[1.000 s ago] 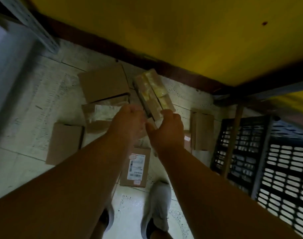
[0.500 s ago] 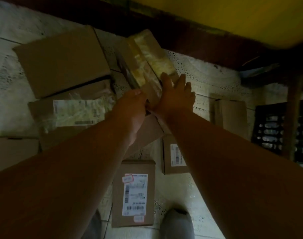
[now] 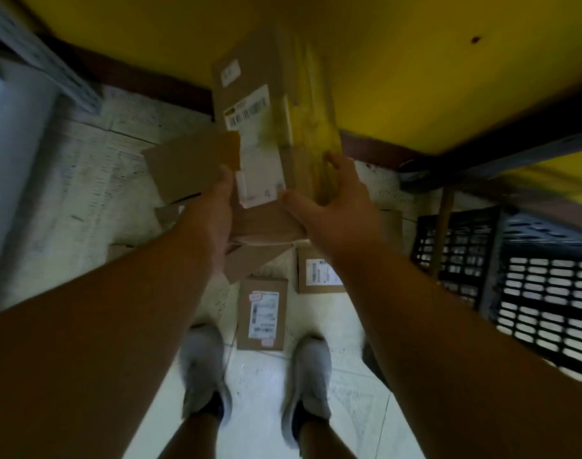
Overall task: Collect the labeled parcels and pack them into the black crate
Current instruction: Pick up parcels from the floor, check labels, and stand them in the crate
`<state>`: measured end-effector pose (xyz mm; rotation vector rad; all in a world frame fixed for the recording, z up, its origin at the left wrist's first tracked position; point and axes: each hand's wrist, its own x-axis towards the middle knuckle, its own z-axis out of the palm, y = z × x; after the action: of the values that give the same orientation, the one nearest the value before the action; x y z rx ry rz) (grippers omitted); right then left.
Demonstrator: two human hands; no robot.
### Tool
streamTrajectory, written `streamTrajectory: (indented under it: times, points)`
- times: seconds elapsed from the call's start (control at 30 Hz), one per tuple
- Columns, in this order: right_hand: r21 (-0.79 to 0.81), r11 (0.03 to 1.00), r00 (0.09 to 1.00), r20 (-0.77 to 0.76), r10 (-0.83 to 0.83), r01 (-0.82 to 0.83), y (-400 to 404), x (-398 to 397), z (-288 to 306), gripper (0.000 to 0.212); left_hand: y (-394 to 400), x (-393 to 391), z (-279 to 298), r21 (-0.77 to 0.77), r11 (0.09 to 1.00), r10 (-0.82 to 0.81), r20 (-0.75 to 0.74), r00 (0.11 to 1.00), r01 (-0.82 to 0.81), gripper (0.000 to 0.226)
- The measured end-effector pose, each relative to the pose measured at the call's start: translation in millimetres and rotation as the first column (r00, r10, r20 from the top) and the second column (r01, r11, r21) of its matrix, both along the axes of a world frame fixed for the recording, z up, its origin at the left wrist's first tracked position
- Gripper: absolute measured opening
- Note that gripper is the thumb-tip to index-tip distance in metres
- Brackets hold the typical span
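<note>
While both arms reach up the middle of the frame, the left hand (image 3: 216,207) and right hand (image 3: 336,200) grasp a long labeled parcel (image 3: 266,127) between them, fingers pressed to its sides, lifted at upper centre. Two smaller parcels (image 3: 262,318) lie on the floor (image 3: 84,180) below. The black crate (image 3: 501,260) stands at right.

Wooden post (image 3: 443,226) stands before black crate (image 3: 547,293).

The raised parcel (image 3: 259,127) is motion-blurred, label unreadable; the black crate (image 3: 527,286) is perhaps cut off right.
</note>
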<state>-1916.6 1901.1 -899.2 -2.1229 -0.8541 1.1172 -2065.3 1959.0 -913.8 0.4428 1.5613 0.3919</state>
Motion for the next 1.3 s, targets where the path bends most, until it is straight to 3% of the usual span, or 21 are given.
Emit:
streamTrajectory:
  times: [0.13, 0.23, 0.43, 0.6, 0.7, 0.8, 1.0, 1.13, 1.23, 1.3]
  points:
    - [0.052, 0.992, 0.926, -0.366, -0.087, 0.114, -23.8, -25.6, 131.1, 0.085, -8.5, -35.9, 137.1, 0.047, 0.998, -0.05, 0.254, 0.966, 0.039, 0.062]
    - [0.072, 0.995, 0.881, -0.472, -0.032, 0.075, -49.0, -41.2, 240.5, 0.081, -19.2, -61.0, 244.7, 0.121, 0.989, -0.118, 0.273, 0.955, 0.088, 0.066]
    - [0.179, 0.976, 0.915, -0.361, 0.179, -0.121, -88.2, -66.2, 384.1, 0.088, -62.2, -97.0, 380.4, 0.278, 0.96, -0.128, 0.384, 0.915, 0.017, 0.032]
    - [0.159, 0.957, 0.947, -0.174, 0.269, -0.242, -97.5, -90.9, 439.7, 0.086, -114.7, -115.2, 438.0, 0.451, 0.885, -0.029, 0.305, 0.952, -0.118, 0.054]
    - [0.238, 0.905, 0.91, -0.137, 0.391, -0.353, -102.7, -115.3, 456.3, 0.056, -156.5, -130.5, 462.8, 0.556, 0.81, 0.072, 0.222, 0.972, -0.188, 0.05]
    - [0.322, 0.799, 0.812, -0.131, 0.569, -0.508, -126.3, -145.1, 464.8, 0.047, -213.9, -148.7, 480.3, 0.599, 0.732, 0.297, 0.148, 0.943, -0.324, 0.038]
    - [0.381, 0.571, 0.574, -0.121, 0.81, -0.727, -226.7, -209.3, 473.6, 0.034, -367.4, -183.8, 502.3, 0.673, 0.59, 0.652, -0.07, 0.755, -0.446, 0.028]
    - [0.369, 0.369, 0.412, 0.042, 0.91, -0.853, -312.5, -253.2, 486.4, 0.017, -476.8, -210.0, 514.5, 0.713, 0.525, 0.791, -0.207, 0.575, -0.465, 0.008]
    - [0.344, 0.171, 0.255, 0.217, 0.942, -0.923, -373.3, -281.6, 492.0, 0.028, -553.5, -224.1, 520.5, 0.712, 0.505, 0.844, -0.29, 0.451, -0.488, 0.018]
    - [0.316, 0.053, 0.151, 0.294, 0.944, -0.947, -415.8, -302.1, 493.7, 0.032, -607.6, -234.1, 518.5, 0.707, 0.486, 0.868, -0.324, 0.375, -0.514, 0.013]
